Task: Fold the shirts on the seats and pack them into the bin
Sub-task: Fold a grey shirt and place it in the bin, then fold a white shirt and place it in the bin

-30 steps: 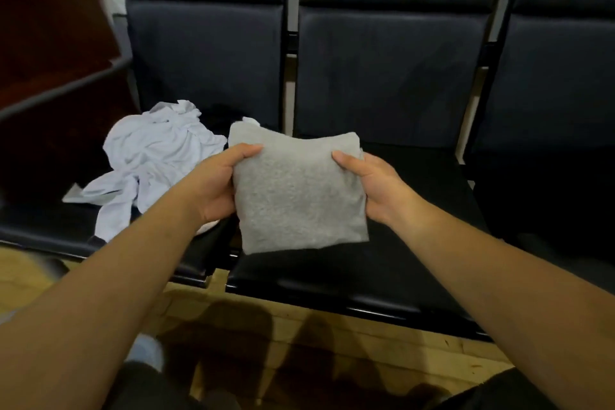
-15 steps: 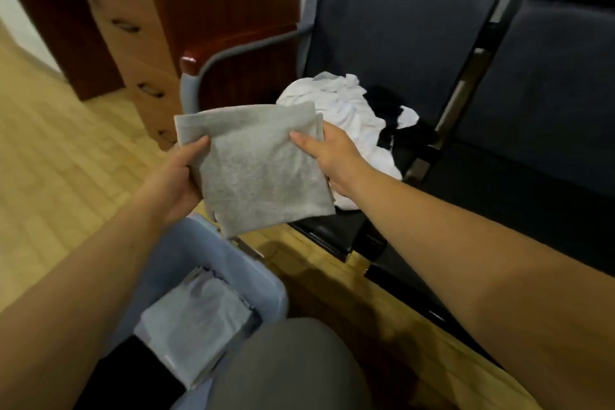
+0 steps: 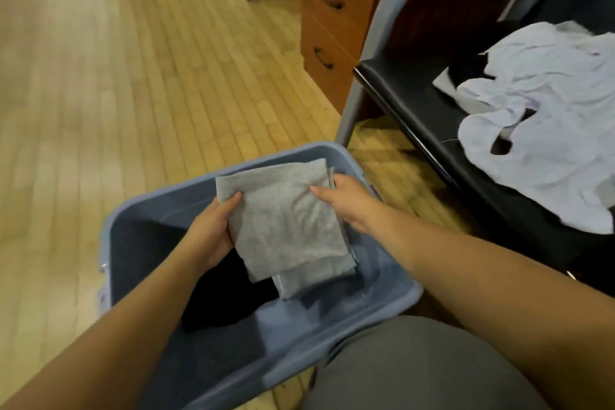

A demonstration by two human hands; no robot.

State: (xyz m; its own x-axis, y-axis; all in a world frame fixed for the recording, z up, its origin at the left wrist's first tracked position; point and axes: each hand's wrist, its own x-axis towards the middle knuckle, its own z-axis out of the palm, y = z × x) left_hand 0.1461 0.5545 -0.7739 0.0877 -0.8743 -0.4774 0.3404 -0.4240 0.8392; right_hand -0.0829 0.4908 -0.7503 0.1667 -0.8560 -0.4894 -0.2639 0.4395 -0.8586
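The left hand [image 3: 213,233] gripped the left edge of the folded grey shirt [image 3: 286,220], thumb on top and fingers curled beneath the cloth. The right hand [image 3: 346,203] pinched the opposite edge in the same way, thumb laid across the fabric. Between them the shirt was held flat, a little tilted, over the open mouth of the blue bin [image 3: 109,243], with its far corners reaching toward the bin's far wall.

Just under its near edge lay another folded grey shirt [image 3: 309,276] inside the bin; whether the two touched could not be told. Beside that one, toward the left, a black garment [image 3: 226,293] lay on the bin's bottom.

The bin stood on the wooden floor [image 3: 133,76], close to the person's knee [image 3: 416,366] in grey trousers. To the right, a dark seat [image 3: 409,86] carried a crumpled white shirt [image 3: 549,130], unfolded, with a bit of black cloth [image 3: 469,68] showing at its far side. Beyond the seat's armrest stood a wooden drawer unit [image 3: 332,27].
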